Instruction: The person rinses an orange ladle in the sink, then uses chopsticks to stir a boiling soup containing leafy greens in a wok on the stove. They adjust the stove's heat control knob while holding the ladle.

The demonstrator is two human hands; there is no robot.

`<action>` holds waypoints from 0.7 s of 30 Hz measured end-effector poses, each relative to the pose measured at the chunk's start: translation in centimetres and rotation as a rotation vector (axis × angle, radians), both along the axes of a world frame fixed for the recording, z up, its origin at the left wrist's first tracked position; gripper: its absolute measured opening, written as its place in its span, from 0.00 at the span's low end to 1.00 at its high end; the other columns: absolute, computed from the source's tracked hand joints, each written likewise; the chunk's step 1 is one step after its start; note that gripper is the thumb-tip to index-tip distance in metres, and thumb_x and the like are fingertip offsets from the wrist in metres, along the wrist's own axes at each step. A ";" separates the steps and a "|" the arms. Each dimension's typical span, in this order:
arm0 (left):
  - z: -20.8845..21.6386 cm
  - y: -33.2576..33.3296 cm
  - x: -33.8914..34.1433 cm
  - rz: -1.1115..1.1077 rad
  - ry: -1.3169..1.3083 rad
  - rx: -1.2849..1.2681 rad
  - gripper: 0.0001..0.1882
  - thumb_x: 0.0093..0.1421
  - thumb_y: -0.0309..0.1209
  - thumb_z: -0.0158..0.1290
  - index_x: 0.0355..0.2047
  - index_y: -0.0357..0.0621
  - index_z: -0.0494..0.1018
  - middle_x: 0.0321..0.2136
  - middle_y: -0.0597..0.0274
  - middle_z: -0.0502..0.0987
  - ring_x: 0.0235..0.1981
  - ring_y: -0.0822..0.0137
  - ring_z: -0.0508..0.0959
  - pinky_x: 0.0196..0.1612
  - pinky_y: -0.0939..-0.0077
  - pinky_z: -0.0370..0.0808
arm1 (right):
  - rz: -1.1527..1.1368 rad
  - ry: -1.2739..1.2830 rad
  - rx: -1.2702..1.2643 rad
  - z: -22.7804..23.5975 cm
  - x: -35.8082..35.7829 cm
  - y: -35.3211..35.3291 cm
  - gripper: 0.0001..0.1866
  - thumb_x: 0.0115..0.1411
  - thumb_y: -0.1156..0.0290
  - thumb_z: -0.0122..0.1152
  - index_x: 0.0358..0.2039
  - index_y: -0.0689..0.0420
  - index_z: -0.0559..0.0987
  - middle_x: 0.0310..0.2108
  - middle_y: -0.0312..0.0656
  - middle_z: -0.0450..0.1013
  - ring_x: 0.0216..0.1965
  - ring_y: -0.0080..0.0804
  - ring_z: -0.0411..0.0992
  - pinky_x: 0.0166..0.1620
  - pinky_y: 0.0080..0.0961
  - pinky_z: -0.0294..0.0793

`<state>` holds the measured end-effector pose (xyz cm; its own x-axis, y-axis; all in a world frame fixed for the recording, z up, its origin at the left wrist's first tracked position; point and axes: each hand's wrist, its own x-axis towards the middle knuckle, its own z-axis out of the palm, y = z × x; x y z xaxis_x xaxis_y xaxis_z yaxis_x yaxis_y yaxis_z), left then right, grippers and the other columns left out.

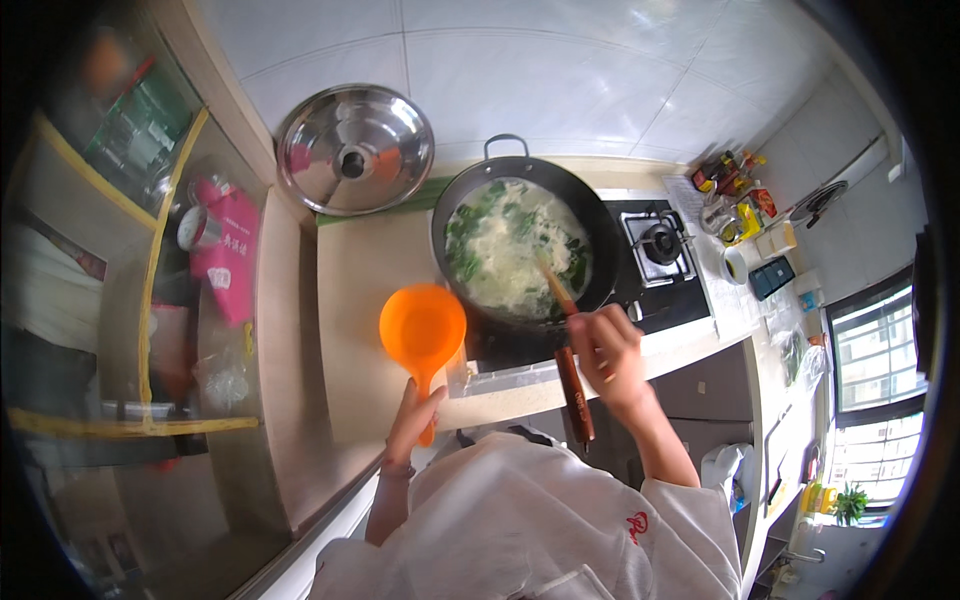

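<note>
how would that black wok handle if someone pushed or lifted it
The wok is probably heavy, being wide and holding plenty of soup. Its loose liquid would likely slosh if pushed. Lifting by the brown handle alone might tip it, the load being off-side.

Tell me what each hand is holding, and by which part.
The left hand holds the orange ladle by its handle. The right hand grips a slim wooden utensil near its upper end.

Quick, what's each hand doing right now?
Left hand: closed, holding the orange ladle by its handle.
Right hand: closed, holding a wooden utensil that dips into the pan.
</note>
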<state>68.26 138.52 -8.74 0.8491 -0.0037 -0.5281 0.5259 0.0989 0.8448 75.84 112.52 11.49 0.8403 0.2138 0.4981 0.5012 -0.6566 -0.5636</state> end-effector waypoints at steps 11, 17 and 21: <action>-0.1 4.4 -0.8 -0.084 -0.001 0.190 0.19 0.59 0.33 0.55 0.46 0.35 0.64 0.23 0.63 0.72 0.15 0.74 0.72 0.21 0.81 0.72 | 0.321 -0.104 -0.705 -18.7 1.8 17.8 0.09 0.48 0.73 0.59 0.32 0.60 0.78 0.36 0.40 0.66 0.40 0.30 0.71 0.30 0.19 0.77; 2.4 5.8 -1.8 -0.027 -0.124 0.541 0.24 0.60 0.36 0.55 0.52 0.36 0.64 0.31 0.53 0.75 0.35 0.61 0.77 0.39 0.69 0.74 | 0.433 0.019 -0.769 -17.3 0.7 17.5 0.09 0.51 0.74 0.58 0.34 0.61 0.76 0.40 0.42 0.69 0.41 0.31 0.74 0.31 0.22 0.79; 3.5 6.6 -2.5 0.096 -0.314 0.535 0.21 0.60 0.35 0.54 0.50 0.37 0.66 0.35 0.51 0.75 0.40 0.59 0.76 0.44 0.66 0.73 | 0.454 0.132 -0.790 -17.4 -0.3 17.2 0.12 0.51 0.73 0.58 0.38 0.59 0.75 0.45 0.43 0.68 0.40 0.32 0.74 0.32 0.24 0.78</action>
